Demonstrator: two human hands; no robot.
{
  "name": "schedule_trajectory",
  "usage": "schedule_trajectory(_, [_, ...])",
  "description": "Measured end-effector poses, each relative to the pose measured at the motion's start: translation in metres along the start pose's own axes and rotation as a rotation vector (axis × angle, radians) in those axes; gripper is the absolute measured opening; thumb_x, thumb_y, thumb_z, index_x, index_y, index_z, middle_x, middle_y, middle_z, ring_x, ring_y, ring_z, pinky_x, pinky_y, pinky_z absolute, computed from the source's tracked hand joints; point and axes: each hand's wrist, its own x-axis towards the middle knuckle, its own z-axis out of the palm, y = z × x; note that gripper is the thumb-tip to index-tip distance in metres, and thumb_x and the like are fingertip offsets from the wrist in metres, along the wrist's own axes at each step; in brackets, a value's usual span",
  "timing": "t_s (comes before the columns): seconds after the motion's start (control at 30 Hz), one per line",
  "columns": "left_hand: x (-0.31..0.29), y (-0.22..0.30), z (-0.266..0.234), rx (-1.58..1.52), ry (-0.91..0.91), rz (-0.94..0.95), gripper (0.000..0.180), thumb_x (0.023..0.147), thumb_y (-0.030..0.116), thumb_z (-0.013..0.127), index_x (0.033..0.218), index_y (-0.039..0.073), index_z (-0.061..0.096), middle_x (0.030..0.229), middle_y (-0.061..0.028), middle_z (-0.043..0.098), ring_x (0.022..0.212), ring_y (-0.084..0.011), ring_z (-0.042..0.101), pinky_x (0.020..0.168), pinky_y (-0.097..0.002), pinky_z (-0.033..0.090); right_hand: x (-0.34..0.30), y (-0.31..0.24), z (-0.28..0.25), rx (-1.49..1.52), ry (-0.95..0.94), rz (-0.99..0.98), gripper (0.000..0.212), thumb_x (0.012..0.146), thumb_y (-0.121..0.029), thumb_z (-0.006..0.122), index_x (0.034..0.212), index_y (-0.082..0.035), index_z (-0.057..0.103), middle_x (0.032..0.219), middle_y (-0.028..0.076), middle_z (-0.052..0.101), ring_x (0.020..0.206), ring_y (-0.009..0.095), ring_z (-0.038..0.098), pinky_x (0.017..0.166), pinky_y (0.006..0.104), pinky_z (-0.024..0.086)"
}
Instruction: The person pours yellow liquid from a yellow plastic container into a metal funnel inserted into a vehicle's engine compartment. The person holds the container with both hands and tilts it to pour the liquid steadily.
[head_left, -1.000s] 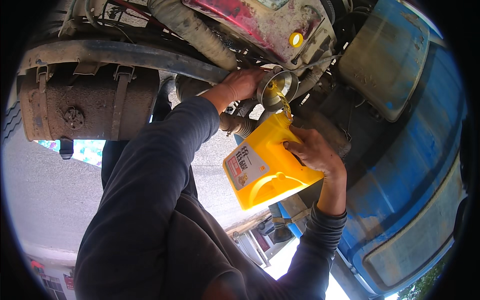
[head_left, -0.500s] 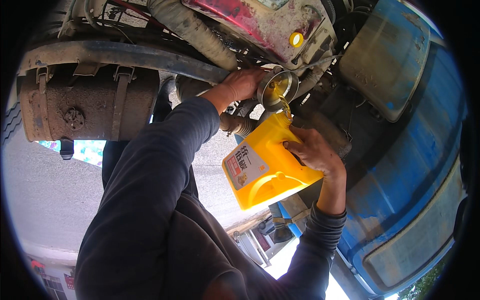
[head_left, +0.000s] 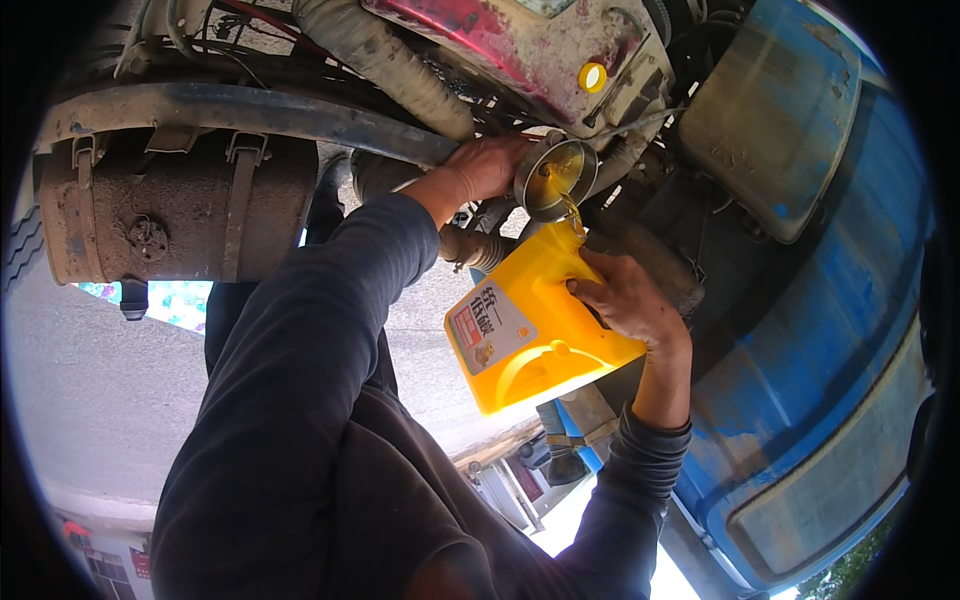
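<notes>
My right hand (head_left: 632,300) grips the handle of a yellow plastic jug (head_left: 560,310) with a white and red label. The jug is tipped with its mouth toward a metal funnel (head_left: 541,206), and a stream of amber oil (head_left: 572,212) runs from the mouth into it. Oil coats the inside of the funnel. At the funnel's left side is my left hand (head_left: 488,166), closed on it, with the fingertips hidden behind the rim. What the funnel's lower end sits in is out of sight.
A ribbed hose (head_left: 395,70) and a dirty red-and-grey cover (head_left: 540,60) with a yellow cap (head_left: 592,78) lie beyond the funnel. A rusty cylindrical tank (head_left: 190,215) hangs at left under a curved beam (head_left: 250,107). A blue truck cab (head_left: 800,400) stands close at right.
The jug has risen very slightly at its lower end while oil keeps flowing. My left hand and the funnel have stayed in place.
</notes>
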Motion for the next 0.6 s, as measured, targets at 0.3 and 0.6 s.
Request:
schedule_trajectory(0.3, [0.001, 0.002, -0.001, 0.018, -0.001, 0.003, 0.042, 0.095, 0.022, 0.064, 0.136, 0.010, 0.061, 0.131, -0.0162, 0.069, 0.120, -0.0356, 0.067, 0.102, -0.0447, 0.055, -0.009, -0.001, 0.003, -0.049, 0.053, -0.038, 0.031, 0.096, -0.021, 0.065, 0.117, 0.003, 0.066, 0.086, 0.025, 0.065, 0.076, 0.033, 0.066, 0.074, 0.0447, 0.052])
schedule_trajectory(0.6, [0.001, 0.003, -0.003, 0.028, -0.035, -0.039, 0.042, 0.095, 0.025, 0.065, 0.135, 0.012, 0.061, 0.133, -0.0145, 0.068, 0.121, -0.0357, 0.066, 0.101, -0.0461, 0.055, -0.037, 0.001, 0.023, -0.048, 0.257, -0.052, 0.038, 0.102, -0.020, 0.066, 0.131, 0.004, 0.065, 0.111, 0.021, 0.075, 0.093, 0.031, 0.075, 0.086, 0.0374, 0.056])
